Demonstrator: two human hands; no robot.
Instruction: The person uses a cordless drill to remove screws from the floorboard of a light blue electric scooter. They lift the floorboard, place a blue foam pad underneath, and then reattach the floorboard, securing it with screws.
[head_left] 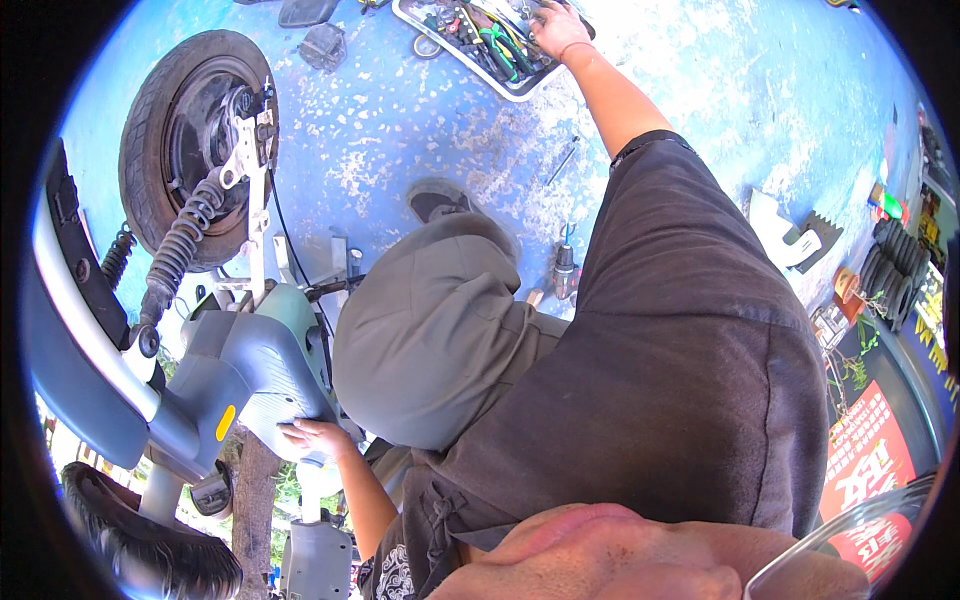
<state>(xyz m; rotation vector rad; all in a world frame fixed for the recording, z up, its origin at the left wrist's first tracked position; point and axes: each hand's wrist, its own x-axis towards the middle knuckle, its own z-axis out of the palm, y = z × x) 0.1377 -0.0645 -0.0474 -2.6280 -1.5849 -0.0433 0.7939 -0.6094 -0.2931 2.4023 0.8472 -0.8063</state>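
My right hand (560, 30) reaches to the right end of a white-rimmed tray (517, 95) at the top of the view. Its fingers are spread over the tools in there, and nothing shows clearly in its grip. Green-handled pliers (497, 52) lie among several metal tools in the tray. On the left, my left hand (318, 437) rests with outstretched fingers against the pale plastic panel (275, 405) of a scooter. The scooter's wheel (195, 150) and coil-spring shock absorber (185, 230) stand exposed beyond the panel.
A cordless drill (565, 270) stands on the blue, paint-worn floor (360, 130) by my knee. A thin screwdriver-like rod (563, 160) lies farther off. White and black plastic parts (785, 232) are at the right, near stacked black tyres (890, 270). A tape roll (426, 46) sits beside the tray.
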